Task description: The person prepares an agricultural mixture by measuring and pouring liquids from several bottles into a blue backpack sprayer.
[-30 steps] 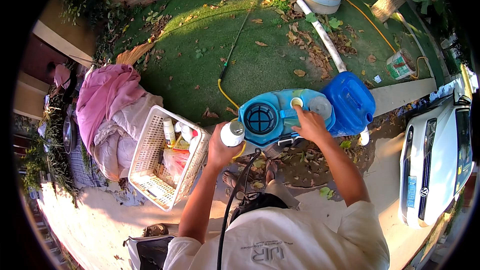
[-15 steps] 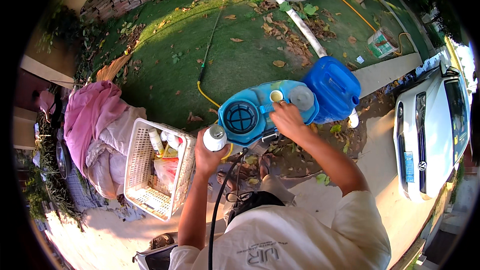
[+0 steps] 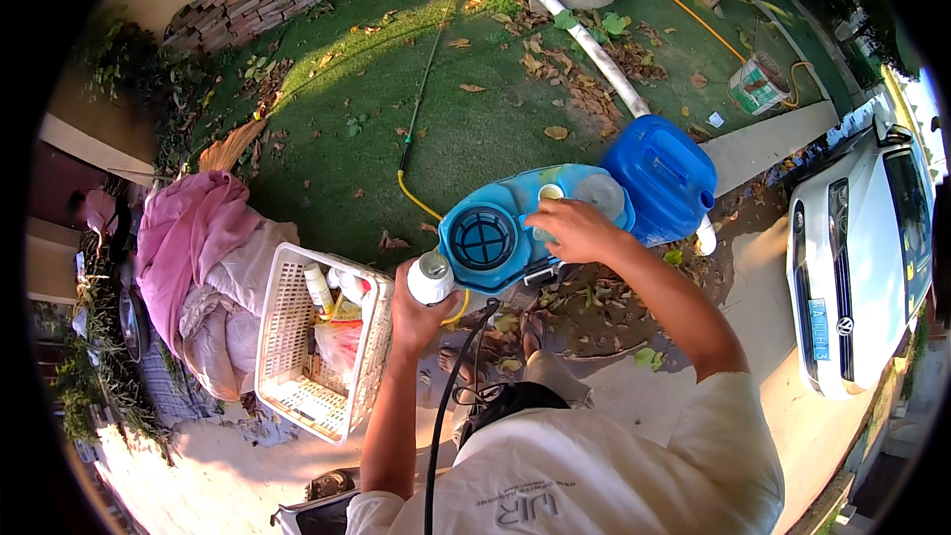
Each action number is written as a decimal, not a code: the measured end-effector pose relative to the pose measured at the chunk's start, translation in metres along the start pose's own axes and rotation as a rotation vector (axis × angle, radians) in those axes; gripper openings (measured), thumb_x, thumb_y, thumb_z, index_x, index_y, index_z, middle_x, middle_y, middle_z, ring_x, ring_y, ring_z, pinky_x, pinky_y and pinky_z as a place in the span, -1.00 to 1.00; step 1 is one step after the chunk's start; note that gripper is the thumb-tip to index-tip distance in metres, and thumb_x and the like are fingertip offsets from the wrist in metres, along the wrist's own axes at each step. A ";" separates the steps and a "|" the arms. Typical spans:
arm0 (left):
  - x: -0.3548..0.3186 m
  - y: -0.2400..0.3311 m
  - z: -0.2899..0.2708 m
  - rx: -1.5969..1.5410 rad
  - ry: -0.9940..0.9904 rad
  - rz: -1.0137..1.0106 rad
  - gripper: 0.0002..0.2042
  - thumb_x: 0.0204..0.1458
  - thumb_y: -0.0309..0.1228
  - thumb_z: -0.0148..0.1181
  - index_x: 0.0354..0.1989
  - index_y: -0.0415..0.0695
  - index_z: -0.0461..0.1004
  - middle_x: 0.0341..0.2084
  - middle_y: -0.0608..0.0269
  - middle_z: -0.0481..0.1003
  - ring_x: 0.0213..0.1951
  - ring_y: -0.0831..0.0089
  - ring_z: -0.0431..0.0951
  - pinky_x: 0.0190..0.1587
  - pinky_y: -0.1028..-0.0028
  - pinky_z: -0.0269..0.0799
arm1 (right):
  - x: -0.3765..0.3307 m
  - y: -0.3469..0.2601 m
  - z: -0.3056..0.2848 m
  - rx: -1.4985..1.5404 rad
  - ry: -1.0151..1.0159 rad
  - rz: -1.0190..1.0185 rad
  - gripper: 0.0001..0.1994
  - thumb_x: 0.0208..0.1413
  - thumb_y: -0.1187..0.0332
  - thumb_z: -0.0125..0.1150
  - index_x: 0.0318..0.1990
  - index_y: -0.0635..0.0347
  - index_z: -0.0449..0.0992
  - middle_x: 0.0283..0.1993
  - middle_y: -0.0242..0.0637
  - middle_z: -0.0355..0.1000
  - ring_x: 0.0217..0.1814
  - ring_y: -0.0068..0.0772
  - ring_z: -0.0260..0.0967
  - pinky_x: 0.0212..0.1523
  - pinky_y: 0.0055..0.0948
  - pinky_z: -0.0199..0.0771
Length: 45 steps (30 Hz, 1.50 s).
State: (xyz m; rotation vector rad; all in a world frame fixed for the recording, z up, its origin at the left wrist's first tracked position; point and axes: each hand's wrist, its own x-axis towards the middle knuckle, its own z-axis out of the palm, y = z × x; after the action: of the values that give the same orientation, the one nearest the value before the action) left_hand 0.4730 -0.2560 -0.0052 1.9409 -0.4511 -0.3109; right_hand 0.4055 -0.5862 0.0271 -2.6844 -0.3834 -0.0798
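My left hand [image 3: 412,319] is wrapped round a white bottle [image 3: 430,285] with a silvery top, held upright beside the light-blue sprayer tank [image 3: 523,196]. The tank's round mouth, fitted with a dark strainer [image 3: 482,237], is just right of the bottle. Over the middle of the tank, my right hand [image 3: 582,231] has its fingers bent and closed; whatever they grip is mostly covered. Close to its knuckles sits a small cream cap [image 3: 550,193]. A pale round lid [image 3: 600,195] shows on the tank's right part.
A darker blue jerrycan [image 3: 662,178] stands against the tank's right. On the left, a white plastic basket [image 3: 272,347] holds bottles and bags, beside a pink cloth heap [image 3: 198,228]. A black hose [image 3: 448,386] passes before me. A white car [image 3: 857,267] is parked right.
My right hand has shifted slightly, its fingers now covering the blue ridged piece that showed beside it before. My left hand still holds the bottle; the whole view has moved a little.
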 end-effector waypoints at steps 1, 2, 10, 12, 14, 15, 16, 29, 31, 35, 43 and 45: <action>0.002 0.000 -0.002 -0.015 -0.022 0.007 -0.24 -0.22 -0.47 0.59 0.18 -0.22 0.25 -0.03 0.13 0.49 0.04 0.37 0.51 0.13 0.32 0.43 | 0.000 -0.010 -0.013 0.046 0.009 0.105 -0.59 -0.03 0.44 0.43 0.03 0.14 0.52 -0.02 -0.15 0.45 -0.15 -0.15 0.56 -0.20 -0.16 0.57; 0.004 0.000 -0.003 -0.029 -0.044 0.013 -0.22 -0.21 -0.47 0.59 0.20 -0.22 0.23 -0.01 0.13 0.48 0.06 0.36 0.49 0.15 0.32 0.41 | 0.003 -0.020 -0.020 0.265 0.064 0.226 -0.60 -0.01 0.45 0.43 0.03 0.14 0.52 -0.03 -0.20 0.45 -0.12 -0.23 0.55 -0.16 -0.21 0.57; 0.038 0.088 -0.031 0.337 0.078 0.300 -0.21 -0.25 -0.48 0.54 0.23 -0.19 0.24 0.02 -0.03 0.42 0.08 -0.03 0.45 0.18 0.13 0.33 | 0.022 -0.085 0.002 1.424 0.564 0.136 -0.58 0.03 0.55 0.47 -0.02 0.13 0.36 -0.02 -0.31 0.43 0.12 -0.45 0.39 0.17 -0.34 0.38; 0.046 0.117 -0.041 0.486 0.156 0.472 -0.26 -0.25 -0.48 0.54 0.19 -0.22 0.29 -0.02 -0.01 0.45 0.04 0.02 0.48 0.12 0.17 0.39 | 0.028 -0.103 -0.008 1.461 0.539 0.133 -0.48 0.03 0.54 0.46 0.14 0.18 0.37 -0.01 -0.32 0.43 0.12 -0.45 0.38 0.17 -0.36 0.37; 0.049 0.137 -0.052 0.597 0.182 0.553 -0.25 -0.28 -0.48 0.55 0.17 -0.22 0.31 -0.03 -0.02 0.45 0.03 -0.02 0.47 0.11 0.14 0.38 | 0.033 -0.108 -0.005 1.493 0.522 0.106 -0.41 0.08 0.51 0.44 0.27 0.19 0.35 0.06 -0.30 0.46 0.13 -0.48 0.39 0.20 -0.39 0.39; 0.050 0.148 -0.054 0.656 0.215 0.601 -0.25 -0.32 -0.50 0.55 0.16 -0.20 0.34 -0.05 0.00 0.46 0.02 -0.03 0.46 0.10 0.11 0.37 | 0.035 -0.111 -0.003 1.529 0.523 0.099 -0.42 0.09 0.51 0.44 0.27 0.20 0.35 0.08 -0.29 0.46 0.15 -0.47 0.39 0.22 -0.39 0.39; 0.050 0.155 -0.058 0.684 0.221 0.618 -0.25 -0.33 -0.50 0.54 0.16 -0.19 0.34 -0.05 0.01 0.46 0.01 -0.03 0.46 0.09 0.10 0.37 | 0.037 -0.113 -0.001 1.563 0.523 0.092 -0.43 0.09 0.51 0.43 0.26 0.21 0.36 0.09 -0.28 0.46 0.17 -0.46 0.39 0.23 -0.40 0.38; 0.042 0.209 -0.096 0.880 0.225 0.730 -0.21 -0.45 -0.47 0.50 0.16 -0.07 0.36 -0.08 0.09 0.46 -0.05 0.03 0.46 0.05 0.08 0.33 | 0.050 -0.140 -0.027 1.477 0.694 -0.007 -0.54 -0.01 0.65 0.45 0.03 0.25 0.40 0.03 -0.24 0.48 0.13 -0.41 0.46 0.19 -0.34 0.47; 0.041 0.214 -0.101 0.911 0.222 0.753 -0.19 -0.45 -0.45 0.51 0.16 -0.08 0.35 -0.08 0.09 0.46 -0.05 0.04 0.46 0.04 0.09 0.33 | 0.052 -0.144 -0.031 1.417 0.700 -0.024 -0.54 -0.02 0.64 0.47 0.02 0.25 0.40 0.02 -0.25 0.47 0.11 -0.42 0.46 0.18 -0.34 0.46; 0.041 0.225 -0.105 0.956 0.223 0.779 -0.20 -0.45 -0.45 0.52 0.16 -0.07 0.35 -0.08 0.09 0.46 -0.05 0.05 0.47 0.05 0.08 0.34 | 0.054 -0.154 -0.037 1.379 0.710 -0.012 -0.53 -0.03 0.61 0.50 0.02 0.26 0.41 0.02 -0.26 0.47 0.08 -0.44 0.46 0.18 -0.35 0.45; 0.039 0.233 -0.108 0.954 0.208 0.768 -0.23 -0.39 -0.51 0.49 0.17 -0.10 0.35 -0.07 0.05 0.45 0.00 -0.04 0.46 0.09 0.01 0.35 | 0.059 -0.163 -0.039 1.344 0.817 -0.018 -0.56 -0.01 0.53 0.52 -0.01 0.23 0.43 -0.02 -0.28 0.52 0.05 -0.49 0.51 0.12 -0.42 0.50; 0.040 0.234 -0.110 0.968 0.210 0.786 -0.23 -0.38 -0.50 0.50 0.17 -0.10 0.36 -0.05 0.06 0.45 -0.01 -0.03 0.46 0.06 0.02 0.38 | 0.060 -0.164 -0.040 1.352 0.823 -0.028 -0.57 -0.01 0.53 0.52 -0.01 0.24 0.43 -0.02 -0.28 0.52 0.05 -0.49 0.51 0.12 -0.41 0.50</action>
State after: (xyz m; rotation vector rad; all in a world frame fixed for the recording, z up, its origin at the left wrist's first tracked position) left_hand 0.5150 -0.2678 0.2529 2.4468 -1.3331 0.7459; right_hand 0.4170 -0.4447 0.1368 -1.1586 -0.1031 -0.6388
